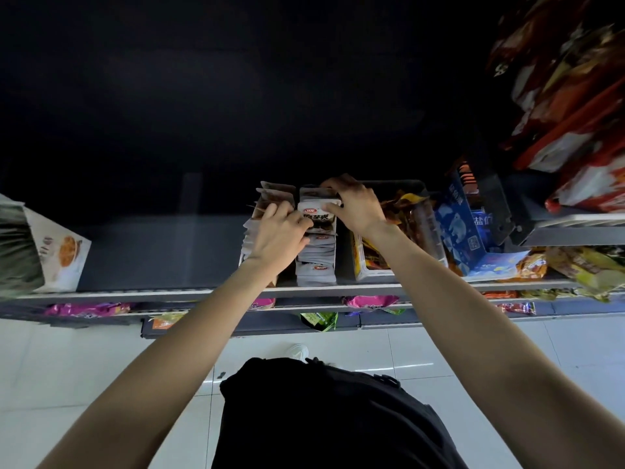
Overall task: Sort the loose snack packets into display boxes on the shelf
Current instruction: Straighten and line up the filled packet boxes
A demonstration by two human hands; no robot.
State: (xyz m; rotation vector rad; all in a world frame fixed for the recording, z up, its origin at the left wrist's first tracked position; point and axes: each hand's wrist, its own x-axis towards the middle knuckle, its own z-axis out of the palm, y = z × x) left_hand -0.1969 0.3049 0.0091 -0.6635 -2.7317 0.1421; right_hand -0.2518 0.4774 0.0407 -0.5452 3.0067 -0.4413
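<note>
From the head camera, both bare arms reached forward over a dark shelf [162,252] to a display box [316,279] packed with rows of white snack packets [316,262]. The right hand [355,206] curled over the far end of the right-hand row, thumb and fingers pinching the top of an upright white packet [318,214] with a red logo and dark print. The left hand [280,235] lay just beside it, fingers bent down into the left row of packets [270,198], pressing on them; whether it gripped one could not be told. To the right of the box sat a tray of orange and yellow snack bags [402,211], then a blue carton [456,228]. A white bag [57,252] stood at the shelf's left end. Below lay pale floor tiles [67,367] and the person's black shirt [321,418].
</note>
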